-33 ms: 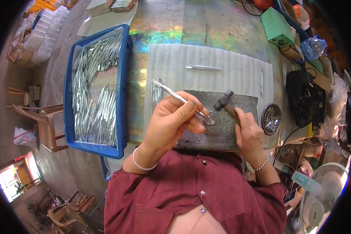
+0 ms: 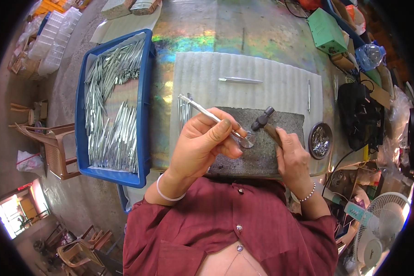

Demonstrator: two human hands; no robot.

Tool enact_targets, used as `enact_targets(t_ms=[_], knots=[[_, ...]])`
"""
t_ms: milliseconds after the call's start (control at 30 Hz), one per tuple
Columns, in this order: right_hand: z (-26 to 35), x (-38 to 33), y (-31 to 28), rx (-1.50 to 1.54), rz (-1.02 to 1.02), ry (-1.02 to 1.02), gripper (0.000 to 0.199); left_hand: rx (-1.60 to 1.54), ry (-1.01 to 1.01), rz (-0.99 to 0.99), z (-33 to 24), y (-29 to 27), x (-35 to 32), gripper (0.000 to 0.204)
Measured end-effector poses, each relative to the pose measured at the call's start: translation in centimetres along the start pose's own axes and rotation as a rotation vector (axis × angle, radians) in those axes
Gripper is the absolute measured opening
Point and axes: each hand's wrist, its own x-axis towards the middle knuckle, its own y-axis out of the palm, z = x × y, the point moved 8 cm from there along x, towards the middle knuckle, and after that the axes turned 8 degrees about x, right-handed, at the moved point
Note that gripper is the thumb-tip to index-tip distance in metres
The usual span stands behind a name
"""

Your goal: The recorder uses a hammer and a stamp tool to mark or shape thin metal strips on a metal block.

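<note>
My left hand [image 2: 204, 138] is closed around a slim silver metal piece [image 2: 198, 108], held slanting between thumb and fingers. Its lower end points at a small round shiny disc [image 2: 248, 141] over the dark stone slab [image 2: 234, 164]. I cannot tell whether they touch. In my right hand [image 2: 293, 158] is the wooden handle of a small hammer [image 2: 262, 120]. The dark hammer head is just right of the disc, above the slab. More slim metal pieces [image 2: 184, 110] lie left of the slab, partly behind my left hand.
A blue tray [image 2: 145, 106] at left holds many similar pieces. On a white foam sheet [image 2: 207, 66] lie a silver piece [image 2: 240, 80] and another [image 2: 308, 95]. Right of the slab stands a round dish [image 2: 311, 148] of small metal parts. A green box [image 2: 326, 32] sits far right.
The hammer has shifted very slightly to the left with my right hand. My left hand and its metal piece look almost the same.
</note>
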Motion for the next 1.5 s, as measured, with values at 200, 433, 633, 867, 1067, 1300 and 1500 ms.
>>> enact_targets(t_ms=[200, 433, 633, 867, 1067, 1300, 1500], knots=[[0.4, 0.5, 0.1, -0.015, 0.088, -0.001, 0.047, 0.148, 0.012, -0.042, 0.2, 0.2, 0.4, 0.015], [-4.5, 2.3, -2.9, 0.177, 0.028, 0.127, 0.035, 0.301, 0.002, -0.072, 0.3, 0.3, 1.1, 0.014], [-16.1, 6.6, -3.4, 0.087, -0.051, 0.412, 0.036, 0.213, -0.111, -0.101, 1.1, 0.0, 1.7, 0.029], [-20.7, 9.9, -1.6, -0.216, -0.03, 0.468, 0.037, 0.201, -0.179, -0.088, 1.4, -0.2, 1.8, 0.036], [-21.2, 9.6, -2.3, -0.137, -0.047, 0.525, 0.032, 0.308, -0.153, -0.037, 1.5, -0.2, 1.5, 0.028], [-9.9, 7.0, -6.2, 0.579, -0.031, 0.419, 0.018, 0.67, 0.122, -0.067, -0.5, 0.2, 0.4, 0.021], [-0.4, 4.9, -3.2, 1.057, 0.129, 0.348, 0.012, 0.646, 0.148, -0.009, 0.5, 1.8, 0.3, 0.025]])
